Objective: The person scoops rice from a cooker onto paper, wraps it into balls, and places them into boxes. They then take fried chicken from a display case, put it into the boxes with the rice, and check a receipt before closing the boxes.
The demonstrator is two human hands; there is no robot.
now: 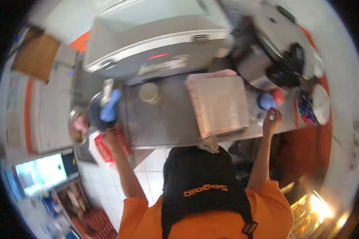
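Motion blur smears the red-and-white packet (103,149) at the left hand (115,137), its lettering unreadable. The right hand (272,120) hides whatever its fingers (272,114) pinch.

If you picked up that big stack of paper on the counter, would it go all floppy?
Probably. The stack of paper looks like many thin loose sheets, so lifted by one edge it would likely droop and fan apart. Being thick, it may feel fairly heavy. Lying flat on the steel counter, it should slide, not roll.
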